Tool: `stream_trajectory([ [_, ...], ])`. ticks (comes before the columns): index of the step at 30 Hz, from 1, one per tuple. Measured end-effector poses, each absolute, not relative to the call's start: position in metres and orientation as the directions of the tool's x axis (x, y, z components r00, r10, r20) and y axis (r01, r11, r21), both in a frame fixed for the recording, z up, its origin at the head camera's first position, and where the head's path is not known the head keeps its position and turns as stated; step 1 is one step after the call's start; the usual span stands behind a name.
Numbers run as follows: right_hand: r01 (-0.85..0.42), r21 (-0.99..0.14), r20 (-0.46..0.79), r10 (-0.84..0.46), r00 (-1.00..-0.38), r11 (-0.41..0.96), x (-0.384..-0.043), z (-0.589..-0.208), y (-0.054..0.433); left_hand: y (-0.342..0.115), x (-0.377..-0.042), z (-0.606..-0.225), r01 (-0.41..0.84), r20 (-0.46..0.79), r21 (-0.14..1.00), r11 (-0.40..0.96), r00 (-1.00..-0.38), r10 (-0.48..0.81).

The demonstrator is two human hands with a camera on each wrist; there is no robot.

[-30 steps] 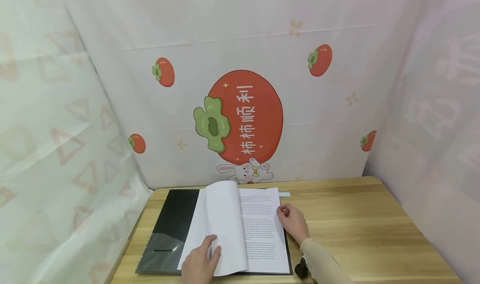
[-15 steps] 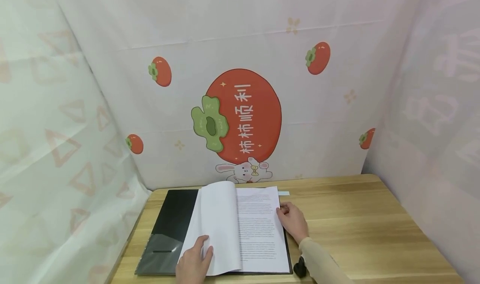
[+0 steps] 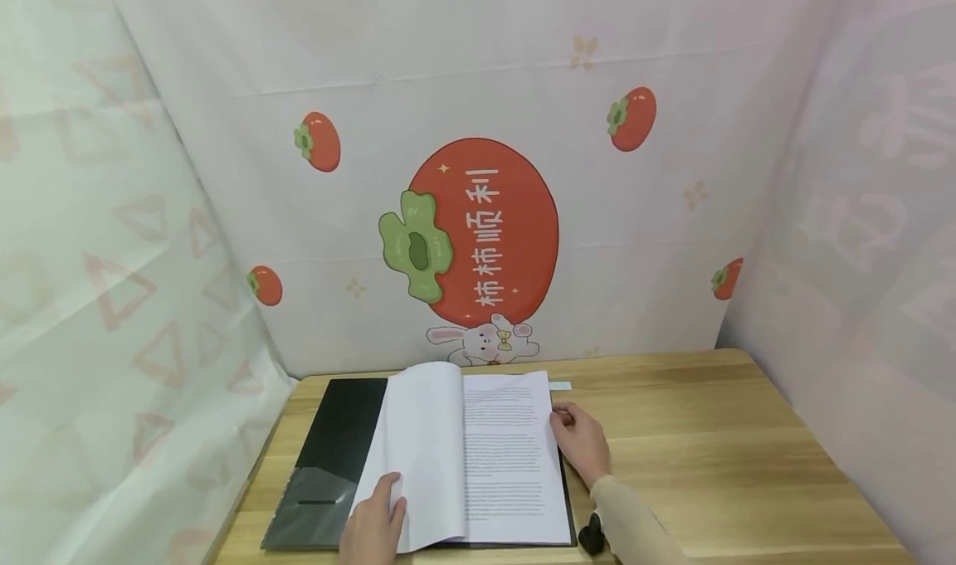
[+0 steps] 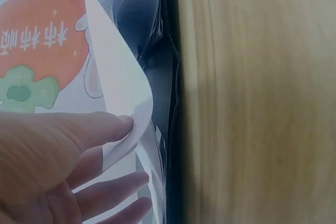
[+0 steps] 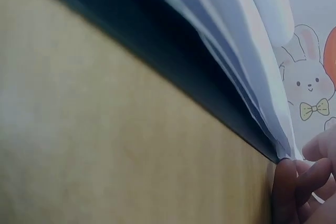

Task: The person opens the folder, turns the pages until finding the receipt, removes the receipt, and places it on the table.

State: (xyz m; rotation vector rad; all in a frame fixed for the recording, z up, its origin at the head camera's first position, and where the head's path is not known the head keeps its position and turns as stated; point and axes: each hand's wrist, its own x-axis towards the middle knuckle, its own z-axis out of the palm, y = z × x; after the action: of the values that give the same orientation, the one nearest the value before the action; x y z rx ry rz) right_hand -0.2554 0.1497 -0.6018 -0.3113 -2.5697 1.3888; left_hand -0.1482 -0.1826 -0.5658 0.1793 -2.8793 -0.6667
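Note:
A black folder (image 3: pixel 347 424) lies spread on the table, with white sheets inside. My left hand (image 3: pixel 371 525) pinches a curled white page (image 3: pixel 429 453) near its lower left edge. In the left wrist view the thumb lies on top of this page (image 4: pixel 118 61), with fingers beneath it. Lines of print cover the right-hand page (image 3: pixel 508 457). At that page's right edge, my right hand (image 3: pixel 582 442) holds the sheets between thumb and fingers. The right wrist view shows several sheet edges (image 5: pixel 247 51) fanned above the dark cover (image 5: pixel 157 45), converging at the fingertips.
The wooden table (image 3: pixel 709 465) extends to the right of the folder. A pale blue tab (image 3: pixel 561 387) sticks out by the folder's upper right corner. A small black object (image 3: pixel 592 534) sits beside the right sleeve. Printed cloth (image 3: pixel 635 283) hangs behind the table.
My left hand has moved left with the curled page, uncovering a little more of the printed page. The right hand keeps its place at the page edge. The head view has shifted slightly.

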Motion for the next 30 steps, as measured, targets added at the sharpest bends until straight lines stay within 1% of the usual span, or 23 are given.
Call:
stream_trajectory([
  [3, 0.091, -0.834, 0.081, 0.283, -0.956, 0.544, -0.254, -0.604, 0.15, -0.186, -0.15, -0.567, -0.093, 0.104, 0.44, 0.893, -0.983, -0.154],
  [9, 0.074, -0.834, 0.095, 0.274, -0.957, 0.547, -0.253, -0.608, 0.151, -0.195, -0.154, -0.571, -0.07, 0.06, 0.385, 0.92, -0.993, -0.1],
  [13, 0.053, -0.83, 0.105, 0.25, -0.963, 0.556, -0.252, -0.61, 0.151, -0.197, -0.156, -0.574, -0.095, 0.02, 0.371, 0.924, -0.994, -0.11],
  [24, 0.027, -0.826, 0.111, 0.209, -0.972, 0.563, -0.255, -0.617, 0.153, -0.199, -0.161, -0.577, -0.198, -0.107, 0.409, 0.891, -0.98, -0.169],
  [30, 0.02, -0.838, 0.093, 0.179, -0.98, 0.545, -0.256, -0.613, 0.157, -0.201, -0.162, -0.574, -0.188, -0.094, 0.429, 0.883, -0.982, -0.163],
])
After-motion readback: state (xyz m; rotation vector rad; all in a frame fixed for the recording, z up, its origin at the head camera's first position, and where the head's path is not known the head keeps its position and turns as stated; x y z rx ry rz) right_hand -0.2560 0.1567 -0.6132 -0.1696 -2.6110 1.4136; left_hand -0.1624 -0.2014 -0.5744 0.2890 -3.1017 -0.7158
